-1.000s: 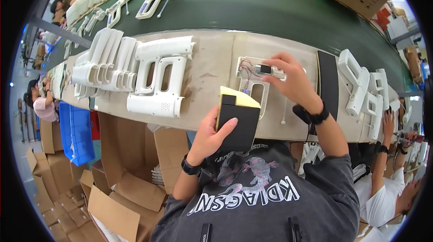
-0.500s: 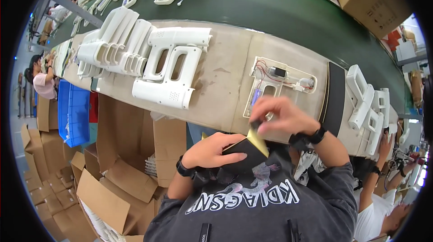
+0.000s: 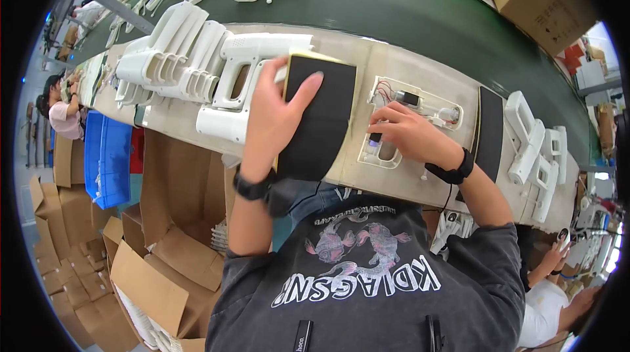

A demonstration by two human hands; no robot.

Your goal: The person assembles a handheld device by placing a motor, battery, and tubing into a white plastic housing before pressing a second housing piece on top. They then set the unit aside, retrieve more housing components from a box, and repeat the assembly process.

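Observation:
My left hand (image 3: pixel 272 112) grips a black foam sheet (image 3: pixel 321 115) with a pale yellow backing, thumb across its face. The sheet stands tilted over the table, beside the white shells. My right hand (image 3: pixel 417 135) pinches a small black foam piece (image 3: pixel 375 136) at an open white half shell (image 3: pixel 388 164). This piece is right at a purple cylinder (image 3: pixel 373 144) in the shell's handle; I cannot tell whether it touches. Red wires, a black block (image 3: pixel 409 98) and a motor-like part (image 3: pixel 449 114) show in the shell. My hand hides part of the handle.
More black foam sheets (image 3: pixel 489 130) lie right of the shell. White shells (image 3: pixel 157 66) are stacked at left, others (image 3: pixel 522 122) at right. Behind runs a green conveyor (image 3: pixel 367 7) with open housings. A blue bin (image 3: pixel 107 158) and cartons (image 3: pixel 154 280) stand at left. Other people work nearby.
My left hand has carried the foam sheet from near my lap up and left over the table. My right hand has moved from the sheet to the open shell with the small black piece.

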